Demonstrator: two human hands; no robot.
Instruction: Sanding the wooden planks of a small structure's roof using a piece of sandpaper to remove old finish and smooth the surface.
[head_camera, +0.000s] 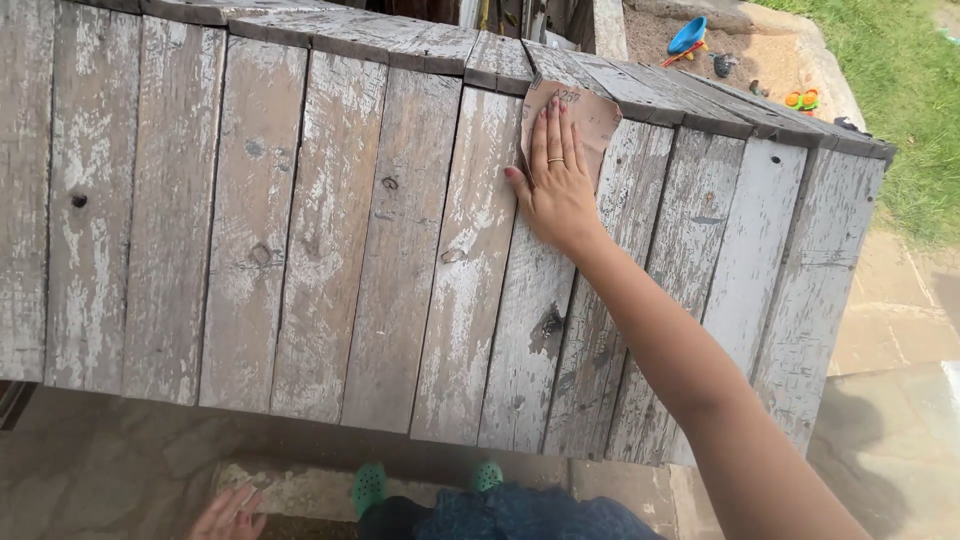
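My right hand (556, 182) lies flat, fingers together, on a tan sheet of sandpaper (592, 116) and presses it against the upper part of a sloping surface of weathered grey planks (330, 230) with flaking white paint. A ring shows on one finger. My left hand (230, 514) hangs low at the bottom edge, fingers spread, holding nothing and touching nothing that I can see.
Green clogs (370, 486) on my feet stand on stone paving (900, 340) below the planks. Beyond the top edge lies a sandpit with a blue toy (687, 36) and other small toys (802, 99). Grass (900, 90) fills the upper right.
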